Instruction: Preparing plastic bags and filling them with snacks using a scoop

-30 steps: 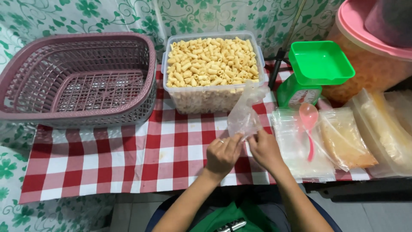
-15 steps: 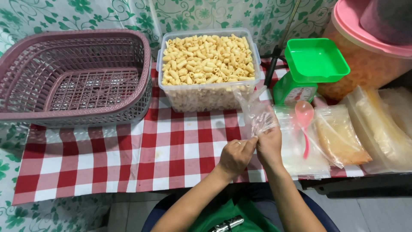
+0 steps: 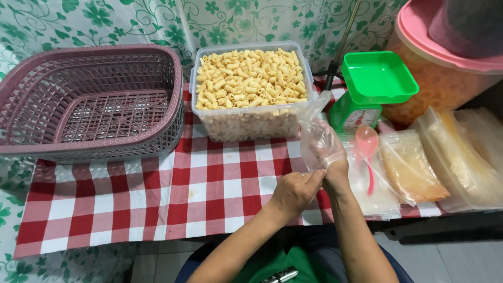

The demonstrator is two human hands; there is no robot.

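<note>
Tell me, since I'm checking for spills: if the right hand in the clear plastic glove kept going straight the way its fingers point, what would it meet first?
Probably the clear tub of macaroni-shaped snacks. The right hand points up and away towards the tub's near right corner; the green scale stands just to the right, and depth is unclear.

Clear plastic glove (image 3: 320,140): thin, crinkly, see-through film, loose fit. It's over the right hand (image 3: 326,152), fingers pointing up and away, the cuff bunched at the wrist. Extra film sticks up in a loose flap at the top, near the corner of the clear tub of macaroni-shaped snacks (image 3: 250,84). The left hand (image 3: 293,192) has a pinch grip on the cuff edge at the right wrist. Both hands sit just above the red-and-white checked tabletop (image 3: 157,199), near its front edge.
</note>
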